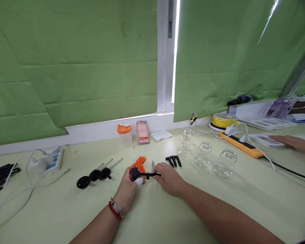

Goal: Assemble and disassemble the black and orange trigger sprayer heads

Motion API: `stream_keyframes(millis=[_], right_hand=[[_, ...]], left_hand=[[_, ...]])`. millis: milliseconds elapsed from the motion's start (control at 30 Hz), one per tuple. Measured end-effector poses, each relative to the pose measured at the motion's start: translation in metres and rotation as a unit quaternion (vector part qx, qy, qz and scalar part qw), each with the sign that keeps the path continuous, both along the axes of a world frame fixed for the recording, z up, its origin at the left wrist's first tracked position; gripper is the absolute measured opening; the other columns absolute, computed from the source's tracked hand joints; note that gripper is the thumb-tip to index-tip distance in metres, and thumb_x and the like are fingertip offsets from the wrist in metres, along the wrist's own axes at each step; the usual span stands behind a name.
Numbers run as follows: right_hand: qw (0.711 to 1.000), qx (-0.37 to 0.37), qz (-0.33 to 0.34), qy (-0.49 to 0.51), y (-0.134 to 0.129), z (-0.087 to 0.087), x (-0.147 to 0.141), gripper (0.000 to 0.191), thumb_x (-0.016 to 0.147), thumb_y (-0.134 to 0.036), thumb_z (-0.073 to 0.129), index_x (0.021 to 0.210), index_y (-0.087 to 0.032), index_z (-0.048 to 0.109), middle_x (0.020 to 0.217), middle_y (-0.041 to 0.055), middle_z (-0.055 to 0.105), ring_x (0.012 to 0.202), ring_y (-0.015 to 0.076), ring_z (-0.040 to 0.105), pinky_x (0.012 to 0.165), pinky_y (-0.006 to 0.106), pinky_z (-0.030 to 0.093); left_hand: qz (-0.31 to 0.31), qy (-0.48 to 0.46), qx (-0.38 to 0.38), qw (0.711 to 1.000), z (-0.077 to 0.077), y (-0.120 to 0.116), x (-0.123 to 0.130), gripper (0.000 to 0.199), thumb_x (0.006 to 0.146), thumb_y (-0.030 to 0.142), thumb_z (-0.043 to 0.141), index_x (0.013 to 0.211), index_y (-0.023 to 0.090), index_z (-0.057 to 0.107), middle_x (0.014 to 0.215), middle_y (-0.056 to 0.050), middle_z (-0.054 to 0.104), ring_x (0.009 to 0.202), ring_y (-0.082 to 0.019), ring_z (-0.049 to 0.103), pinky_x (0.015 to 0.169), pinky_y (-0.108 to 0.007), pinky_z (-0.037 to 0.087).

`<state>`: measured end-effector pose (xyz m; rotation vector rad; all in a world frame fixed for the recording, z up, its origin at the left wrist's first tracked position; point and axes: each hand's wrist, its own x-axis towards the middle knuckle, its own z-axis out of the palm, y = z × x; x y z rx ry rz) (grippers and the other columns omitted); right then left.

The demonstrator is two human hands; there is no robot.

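My left hand [128,190], with a white wrap on one finger, is closed around the round end of a black part [142,174]. The fingers of my right hand [167,177] pinch the thin other end of that same part. Orange pieces [141,163] lie just behind my left hand, partly hidden by it. Short metal rods [153,166] rest between the hands. Several black parts with round ends and metal shafts [95,175] lie to the left. Small black bent pieces [174,160] lie behind my right hand.
Clear glass jars [202,156] stand at the right, near an orange power strip [241,145]. An orange-lidded cup [125,136] stands at the back. White cables and another power strip [53,162] are at the left. Another person's hand [292,141] rests at far right.
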<state>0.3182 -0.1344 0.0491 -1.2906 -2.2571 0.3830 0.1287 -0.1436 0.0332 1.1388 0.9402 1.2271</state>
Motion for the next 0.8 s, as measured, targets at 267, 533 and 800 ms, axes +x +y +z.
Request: stream_keyframes(millis=[267,533,800], right_hand=[[0.998,-0.051,0.011,0.021,0.0,-0.0082,-0.0003,0.018,0.085,-0.015,0.045,0.093,-0.02,0.06,0.082,0.0014,0.064,0.075,0.0148,0.056,0.065,0.023,0.037],[0.998,-0.039,0.039,0.042,-0.0028,-0.005,-0.0012,0.021,0.082,-0.013,0.045,0.093,-0.021,0.061,0.085,0.0018,0.065,0.079,0.0156,0.057,0.069,0.024,0.039],[0.996,-0.036,0.027,0.072,-0.0035,-0.0062,-0.0008,0.021,0.083,-0.014,0.045,0.094,-0.021,0.061,0.083,0.0009,0.063,0.075,0.0142,0.055,0.066,0.023,0.038]], left_hand=[[0.023,0.027,0.003,0.999,-0.0029,0.001,0.0008,0.035,0.064,0.019,0.069,0.097,0.022,0.056,0.086,-0.001,0.059,0.079,-0.017,0.056,0.082,-0.034,0.042],[0.024,0.042,0.017,0.999,-0.0061,0.0037,-0.0011,0.029,0.068,0.017,0.065,0.095,0.023,0.054,0.087,-0.001,0.056,0.076,-0.015,0.053,0.075,-0.031,0.042],[0.009,0.056,0.011,0.998,-0.0045,0.0034,-0.0022,0.028,0.07,0.016,0.062,0.095,0.023,0.051,0.081,0.001,0.051,0.069,-0.013,0.047,0.068,-0.028,0.039]])
